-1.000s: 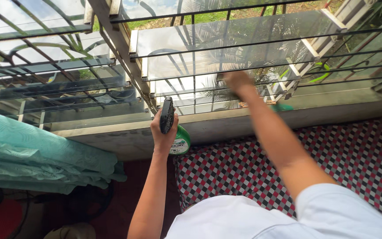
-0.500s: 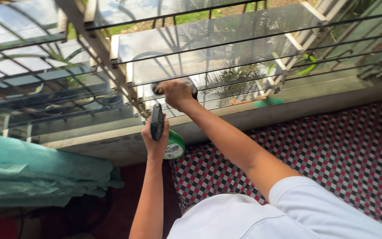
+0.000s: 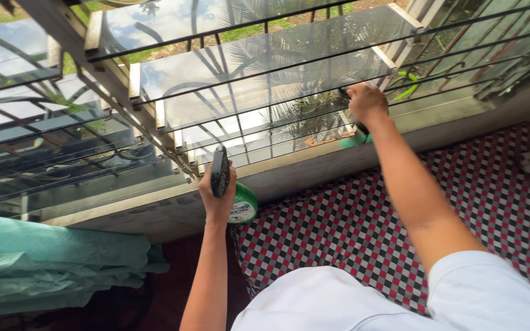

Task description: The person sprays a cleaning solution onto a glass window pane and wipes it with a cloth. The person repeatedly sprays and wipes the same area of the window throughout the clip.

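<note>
Head view, looking down along both arms toward a window.

We note the left hand (image 3: 217, 195) raised upright, its grip closed around a green spray bottle (image 3: 241, 203) with a black trigger head (image 3: 219, 170). The fingers wrap the neck; the bottle's green body shows just to the right of the palm. We cannot tell how much liquid is in the bottle: the body is opaque and mostly hidden by the hand.

The right hand (image 3: 367, 103) reaches farther out, up against the glass slats (image 3: 265, 67) of the louvred window. Its grip is closed on a small dark thing (image 3: 361, 129), of which only a bit shows below the palm; we cannot tell what it is. The hand lies between thin horizontal metal bars (image 3: 246, 132) that run across the window.

A bit of green shows on the sill (image 3: 314, 165) just beside the right wrist, and a green loop (image 3: 407, 86) lies beyond the glass, outside.

Below the sill, a red, white and black checked mat (image 3: 338, 227) covers the surface under the right arm. At lower left, a folded teal cloth (image 3: 50, 263) lies well apart from both hands. The person's white sleeve (image 3: 492, 294) fills the bottom right corner.
</note>
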